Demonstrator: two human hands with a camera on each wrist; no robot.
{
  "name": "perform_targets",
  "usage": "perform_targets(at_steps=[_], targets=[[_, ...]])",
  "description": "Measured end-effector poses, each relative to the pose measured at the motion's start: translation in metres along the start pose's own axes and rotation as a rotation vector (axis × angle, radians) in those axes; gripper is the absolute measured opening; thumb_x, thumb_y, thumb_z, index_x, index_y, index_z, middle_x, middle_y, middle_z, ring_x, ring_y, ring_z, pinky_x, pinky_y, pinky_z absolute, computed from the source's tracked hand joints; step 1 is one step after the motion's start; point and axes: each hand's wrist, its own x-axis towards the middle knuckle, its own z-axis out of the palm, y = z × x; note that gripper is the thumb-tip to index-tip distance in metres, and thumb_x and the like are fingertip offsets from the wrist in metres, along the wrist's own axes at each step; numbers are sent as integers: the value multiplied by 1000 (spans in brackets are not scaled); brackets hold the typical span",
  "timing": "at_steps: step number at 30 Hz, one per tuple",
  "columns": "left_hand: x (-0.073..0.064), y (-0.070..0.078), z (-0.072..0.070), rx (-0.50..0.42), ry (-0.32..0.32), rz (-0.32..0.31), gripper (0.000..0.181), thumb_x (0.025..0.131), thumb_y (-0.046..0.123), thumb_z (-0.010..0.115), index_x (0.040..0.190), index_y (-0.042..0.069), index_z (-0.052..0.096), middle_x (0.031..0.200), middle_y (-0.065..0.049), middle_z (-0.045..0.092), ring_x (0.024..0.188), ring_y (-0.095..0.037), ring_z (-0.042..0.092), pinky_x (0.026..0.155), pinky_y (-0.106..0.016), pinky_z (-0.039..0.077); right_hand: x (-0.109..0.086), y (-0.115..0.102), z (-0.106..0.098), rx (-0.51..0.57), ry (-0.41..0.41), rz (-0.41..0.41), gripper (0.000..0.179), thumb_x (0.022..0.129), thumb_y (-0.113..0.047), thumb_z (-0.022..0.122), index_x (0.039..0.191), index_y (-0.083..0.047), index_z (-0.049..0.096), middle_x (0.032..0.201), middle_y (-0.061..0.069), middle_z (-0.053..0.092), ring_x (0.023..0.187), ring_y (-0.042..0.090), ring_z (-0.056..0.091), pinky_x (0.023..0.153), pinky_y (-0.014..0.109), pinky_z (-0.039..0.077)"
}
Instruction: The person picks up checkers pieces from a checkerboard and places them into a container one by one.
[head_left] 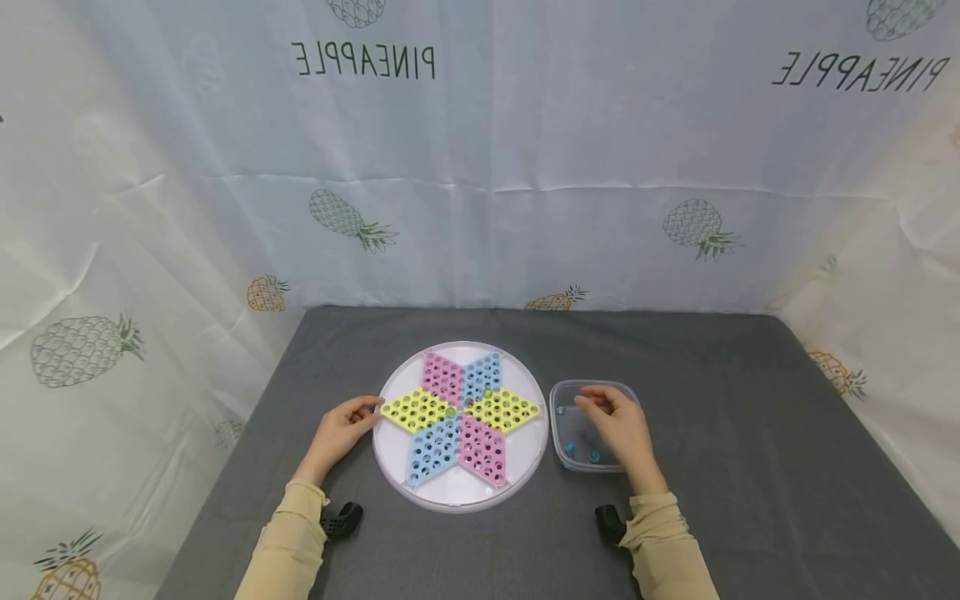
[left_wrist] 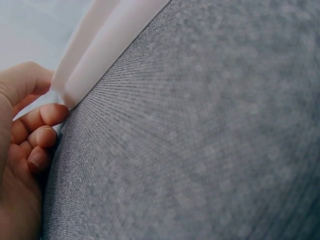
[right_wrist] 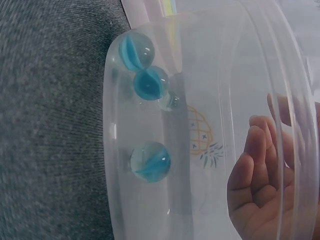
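Note:
A round white Chinese checkers board (head_left: 390, 479) with a pink, blue and yellow star lies on the table. My left hand (head_left: 348, 427) pinches its left rim, thumb above and fingertips at the edge in the left wrist view. Two green marbles (head_left: 487, 392) and a reddish-brown marble (head_left: 469, 402) sit near the star's middle. To the right stands a clear plastic box (head_left: 592, 468) holding several marbles, including a blue-streaked one (right_wrist: 151, 161). My right hand (head_left: 618, 425) is over the box, fingers loosely bent and thumb near the index finger, with nothing visible between them.
Dark grey cloth covers the table (head_left: 750, 433). A white curtain (head_left: 487, 233) printed with pineapples hangs behind and along both sides. Black straps (head_left: 342, 521) circle both wrists below the sleeves (head_left: 285, 542).

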Motion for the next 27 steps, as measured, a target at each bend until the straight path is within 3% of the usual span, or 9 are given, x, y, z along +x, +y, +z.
perform_targets(at_steps=[11,19,27], targets=[[0,1,-1,-13,4,4,26,81,35,59,105,26,60,80,-2,52,66,-13,45,59,-24,37,-2,-7,-5,49,19,-59,34,78,-45,59,101,-19,62,91,2,62,75,4,53,66,20,43],[0,2,-1,-6,-3,2,27,81,33,59,106,24,60,81,-2,53,66,-13,45,59,-24,37,30,62,27,3,110,-173,27,76,-55,55,99,-42,57,86,-18,57,75,-2,53,63,19,43],[-2,2,-1,-9,-2,-9,26,81,33,60,105,25,60,79,-2,53,65,-13,45,58,-23,37,31,58,34,49,104,-227,26,76,-49,58,100,-40,58,84,-16,58,71,1,52,59,20,42]])
